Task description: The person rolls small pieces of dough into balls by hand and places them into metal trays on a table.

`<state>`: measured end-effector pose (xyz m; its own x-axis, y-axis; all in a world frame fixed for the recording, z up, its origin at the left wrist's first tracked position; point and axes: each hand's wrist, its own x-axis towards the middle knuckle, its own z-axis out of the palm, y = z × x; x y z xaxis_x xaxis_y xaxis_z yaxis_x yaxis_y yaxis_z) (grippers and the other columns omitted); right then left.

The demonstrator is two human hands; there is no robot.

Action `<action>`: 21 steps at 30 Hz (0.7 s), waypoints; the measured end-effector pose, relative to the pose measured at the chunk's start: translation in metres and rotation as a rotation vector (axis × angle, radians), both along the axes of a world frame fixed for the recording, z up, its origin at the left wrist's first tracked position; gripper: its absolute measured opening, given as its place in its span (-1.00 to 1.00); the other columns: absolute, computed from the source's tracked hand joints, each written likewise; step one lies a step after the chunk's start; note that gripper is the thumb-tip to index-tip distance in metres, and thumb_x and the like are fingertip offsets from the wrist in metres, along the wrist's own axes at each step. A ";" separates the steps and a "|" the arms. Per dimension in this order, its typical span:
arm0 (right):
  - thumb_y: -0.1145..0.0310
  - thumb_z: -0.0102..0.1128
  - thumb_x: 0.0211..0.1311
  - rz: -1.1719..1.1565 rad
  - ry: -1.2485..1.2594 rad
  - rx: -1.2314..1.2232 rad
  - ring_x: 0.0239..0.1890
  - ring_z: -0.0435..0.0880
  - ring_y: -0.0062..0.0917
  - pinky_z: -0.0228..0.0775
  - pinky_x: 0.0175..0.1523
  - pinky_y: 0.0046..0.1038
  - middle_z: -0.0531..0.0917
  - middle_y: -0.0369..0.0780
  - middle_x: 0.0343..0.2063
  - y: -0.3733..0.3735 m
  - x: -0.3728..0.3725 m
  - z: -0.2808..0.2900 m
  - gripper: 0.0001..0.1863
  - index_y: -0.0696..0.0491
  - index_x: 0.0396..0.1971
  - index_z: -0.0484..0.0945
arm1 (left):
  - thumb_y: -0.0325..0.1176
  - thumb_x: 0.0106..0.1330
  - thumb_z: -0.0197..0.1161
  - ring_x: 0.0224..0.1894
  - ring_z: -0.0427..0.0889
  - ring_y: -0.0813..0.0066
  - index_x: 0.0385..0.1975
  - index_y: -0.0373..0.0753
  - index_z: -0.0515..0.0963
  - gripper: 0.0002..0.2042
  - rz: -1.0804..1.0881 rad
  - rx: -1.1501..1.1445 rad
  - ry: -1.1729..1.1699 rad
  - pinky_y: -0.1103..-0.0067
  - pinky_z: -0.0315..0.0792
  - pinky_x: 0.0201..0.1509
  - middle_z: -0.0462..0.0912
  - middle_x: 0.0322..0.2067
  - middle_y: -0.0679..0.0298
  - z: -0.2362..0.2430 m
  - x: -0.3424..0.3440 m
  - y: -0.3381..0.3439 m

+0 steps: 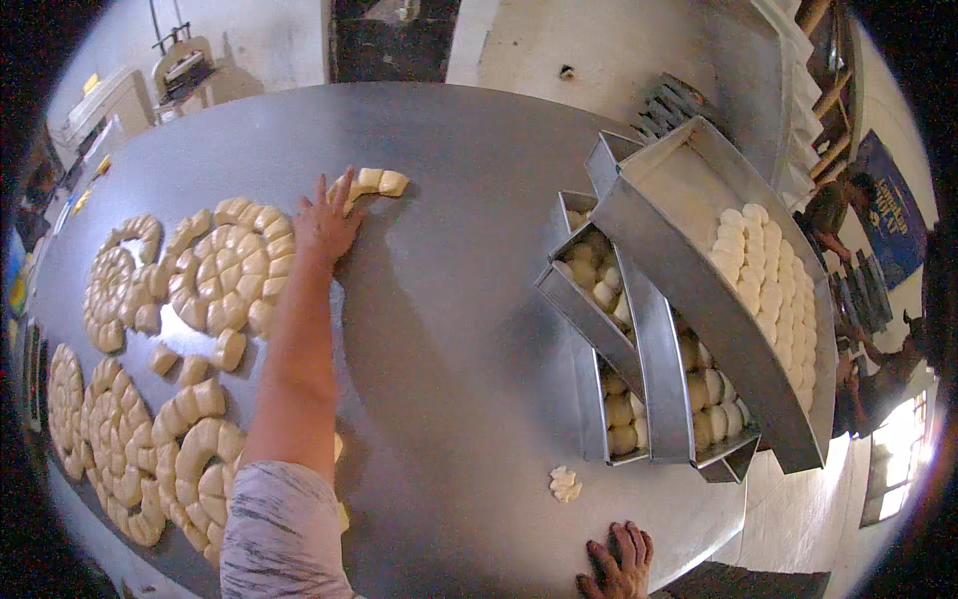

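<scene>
My left hand [327, 228] reaches to the far part of the metal table, fingers spread. Its fingertips touch, or lie just over, a short curved row of cut dough pieces [379, 182]; the hand hides part of that row. Beside this forearm lie round clusters of cut dough pieces [225, 265], with a few loose dough pieces [229, 349] between them. The arm covers some of the nearer dough. At the table's near edge my right hand [619, 564] rests palm down, fingers apart, holding nothing. A small heap of pale dough scraps [565, 484] lies just beyond it.
Deep metal pans [699, 299] are stacked askew on the right side of the table [449, 299]. The top pan holds rows of dough balls [763, 280], and lower ones hold more. People [848, 210] are at the far right. Equipment [185, 70] stands behind the table.
</scene>
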<state>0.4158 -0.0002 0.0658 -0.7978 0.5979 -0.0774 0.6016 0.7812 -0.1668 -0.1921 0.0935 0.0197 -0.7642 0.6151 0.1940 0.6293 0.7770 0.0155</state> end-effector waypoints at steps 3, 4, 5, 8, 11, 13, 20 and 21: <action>0.07 0.03 0.10 0.010 0.023 0.016 0.22 0.14 0.00 -0.06 0.24 0.01 0.25 0.04 0.15 0.001 -0.001 -0.004 -0.48 0.02 0.04 0.41 | 0.03 0.27 -0.03 0.14 0.30 -0.12 0.31 0.34 -0.18 -0.35 -0.186 0.089 0.090 0.16 0.26 0.15 0.09 0.27 0.07 -0.028 -0.042 0.014; 0.07 0.03 0.11 0.017 0.050 0.020 0.21 0.15 0.00 -0.05 0.24 0.01 0.26 0.04 0.15 0.001 -0.003 -0.004 -0.49 0.03 0.03 0.41 | -0.03 0.27 0.01 0.10 0.38 0.01 0.29 0.25 -0.02 -0.41 -0.260 0.100 0.180 0.14 0.27 0.13 0.13 0.25 0.04 -0.035 -0.055 0.021; 0.07 0.02 0.11 0.028 0.077 0.024 0.21 0.16 0.00 -0.04 0.23 0.01 0.27 0.03 0.14 0.002 -0.006 -0.003 -0.49 0.03 0.03 0.42 | -0.06 0.26 0.03 0.08 0.41 0.04 0.25 0.20 0.08 -0.46 -0.261 0.087 0.074 0.16 0.30 0.10 0.16 0.23 0.03 -0.042 -0.066 0.027; 0.09 0.01 0.12 0.030 0.084 0.028 0.20 0.17 -0.01 -0.03 0.23 0.00 0.27 0.02 0.15 0.002 -0.003 -0.001 -0.50 0.03 0.04 0.41 | -0.14 0.24 0.07 -0.01 0.48 0.08 0.11 0.05 0.33 -0.59 -0.278 0.079 -0.165 0.24 0.36 0.01 0.30 0.14 0.01 -0.030 -0.061 0.036; 0.11 0.00 0.14 0.031 0.118 0.048 0.21 0.18 -0.03 -0.02 0.22 -0.01 0.26 0.00 0.17 0.006 -0.001 -0.005 -0.50 0.01 0.07 0.38 | -0.19 0.22 0.09 -0.11 0.53 0.06 -0.02 -0.07 0.46 -0.67 -0.339 0.198 -0.290 0.33 0.41 -0.08 0.49 -0.08 0.01 -0.011 -0.032 0.033; 0.13 0.06 0.08 0.026 0.128 0.037 0.20 0.19 -0.07 -0.04 0.23 -0.01 0.27 -0.02 0.15 0.008 -0.002 -0.003 -0.50 0.02 0.03 0.41 | -0.20 0.21 0.10 -0.20 0.57 0.08 -0.05 -0.13 0.48 -0.68 -0.430 0.368 -0.445 0.38 0.42 -0.14 0.57 -0.25 0.00 0.014 -0.006 0.009; 0.13 0.12 0.02 -0.076 0.185 0.008 0.16 0.27 -0.15 -0.02 0.24 -0.07 0.38 -0.10 0.09 0.005 0.025 -0.013 -0.57 -0.08 -0.06 0.51 | -0.29 0.26 0.11 -0.29 0.49 0.49 -0.08 -0.22 0.44 -0.73 -0.648 0.477 -0.996 0.52 0.38 -0.21 0.51 -0.37 0.25 0.145 0.186 -0.106; 0.16 0.12 0.03 -0.070 0.233 -0.022 0.15 0.28 -0.15 0.00 0.23 -0.08 0.40 -0.10 0.07 0.006 0.023 -0.012 -0.59 -0.06 -0.07 0.51 | -0.30 0.25 0.11 -0.27 0.50 0.43 -0.08 -0.21 0.45 -0.73 -0.785 0.480 -0.901 0.50 0.39 -0.18 0.51 -0.34 0.23 0.148 0.206 -0.123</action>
<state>0.4387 0.0062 0.0543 -0.7522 0.6528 0.0902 0.5976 0.7334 -0.3241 0.0143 -0.0300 0.1674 -0.2074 0.9699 0.1273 0.5342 0.0032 0.8454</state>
